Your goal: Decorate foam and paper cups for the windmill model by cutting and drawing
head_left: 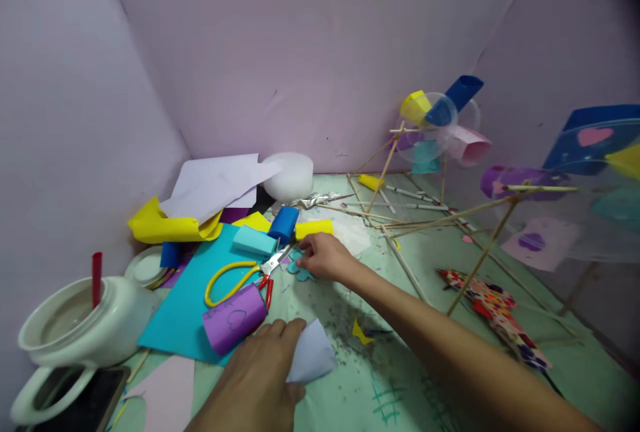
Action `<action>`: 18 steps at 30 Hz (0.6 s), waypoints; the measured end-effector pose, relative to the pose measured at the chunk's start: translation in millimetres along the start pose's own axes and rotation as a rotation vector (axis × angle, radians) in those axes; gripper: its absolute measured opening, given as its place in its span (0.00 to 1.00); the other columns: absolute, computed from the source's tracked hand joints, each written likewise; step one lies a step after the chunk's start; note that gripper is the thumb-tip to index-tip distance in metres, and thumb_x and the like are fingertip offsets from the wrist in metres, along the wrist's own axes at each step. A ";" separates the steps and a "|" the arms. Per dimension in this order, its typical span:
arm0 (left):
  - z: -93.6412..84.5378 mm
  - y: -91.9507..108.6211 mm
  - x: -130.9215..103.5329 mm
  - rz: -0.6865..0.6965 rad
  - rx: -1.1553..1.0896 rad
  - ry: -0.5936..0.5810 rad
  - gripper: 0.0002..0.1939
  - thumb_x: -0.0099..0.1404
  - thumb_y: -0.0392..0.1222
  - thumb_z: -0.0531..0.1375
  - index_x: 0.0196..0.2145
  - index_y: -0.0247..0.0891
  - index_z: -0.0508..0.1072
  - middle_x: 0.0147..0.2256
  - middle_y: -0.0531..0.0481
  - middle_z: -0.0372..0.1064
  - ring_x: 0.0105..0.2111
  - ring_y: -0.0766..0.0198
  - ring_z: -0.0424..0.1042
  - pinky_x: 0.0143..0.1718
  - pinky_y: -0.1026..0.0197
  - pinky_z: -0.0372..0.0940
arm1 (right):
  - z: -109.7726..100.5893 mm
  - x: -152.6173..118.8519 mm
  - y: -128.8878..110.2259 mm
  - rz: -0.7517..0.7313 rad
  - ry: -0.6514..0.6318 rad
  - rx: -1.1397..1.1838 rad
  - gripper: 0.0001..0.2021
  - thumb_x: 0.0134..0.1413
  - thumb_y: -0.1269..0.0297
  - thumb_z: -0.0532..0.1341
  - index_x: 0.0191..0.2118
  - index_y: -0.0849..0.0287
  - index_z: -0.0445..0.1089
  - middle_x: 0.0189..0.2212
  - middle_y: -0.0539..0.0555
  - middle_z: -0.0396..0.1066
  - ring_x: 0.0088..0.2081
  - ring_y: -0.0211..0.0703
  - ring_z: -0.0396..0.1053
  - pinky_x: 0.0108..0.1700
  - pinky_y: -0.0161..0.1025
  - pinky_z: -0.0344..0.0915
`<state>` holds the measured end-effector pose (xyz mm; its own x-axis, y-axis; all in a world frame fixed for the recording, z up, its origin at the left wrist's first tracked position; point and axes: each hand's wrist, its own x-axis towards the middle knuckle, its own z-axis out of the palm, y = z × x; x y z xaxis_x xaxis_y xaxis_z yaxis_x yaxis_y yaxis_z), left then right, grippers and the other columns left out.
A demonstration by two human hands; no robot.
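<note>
My left hand (pixel 265 365) is closed around a pale lavender piece of paper (pixel 315 352), apparently rolled, at the bottom middle. Farther forward, my right hand (pixel 323 255) reaches to a teal paper flower (pixel 300 273), its fingertips pinched at the flower's edge. Just left of that hand lie scissors with yellow handles (pixel 230 282), their blades half apart and pointing toward it. A purple paper roll (pixel 235 319) with a drawn heart sits beside my left hand. Light blue (pixel 253 241), dark blue (pixel 284 225) and yellow (pixel 314 229) paper rolls lie near my right hand.
At right stands a stick frame (pixel 385 165) bearing plastic discs and coloured paper rolls. A floral-patterned object (pixel 495 305) lies beneath it. A white pot (pixel 115 319) with a red stick is at left, near a turquoise sheet (pixel 175 315). Walls rise behind.
</note>
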<state>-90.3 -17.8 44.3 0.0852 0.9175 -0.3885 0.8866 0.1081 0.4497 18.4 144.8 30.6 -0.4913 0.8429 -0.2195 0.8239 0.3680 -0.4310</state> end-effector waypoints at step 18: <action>17.2 6.6 24.6 0.034 -1.013 0.134 0.35 0.50 0.38 0.62 0.56 0.33 0.58 0.51 0.36 0.68 0.48 0.51 0.70 0.49 0.51 0.64 | -20.3 -69.6 18.4 0.033 0.270 0.121 0.15 0.59 0.61 0.53 0.47 0.55 0.71 0.43 0.54 0.75 0.39 0.42 0.72 0.40 0.37 0.65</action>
<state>-74.5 -1.1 23.9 -0.0031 0.9548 -0.2974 0.0787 0.2967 0.9517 73.5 100.8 55.7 -0.3581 0.9337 -0.0016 0.7908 0.3024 -0.5322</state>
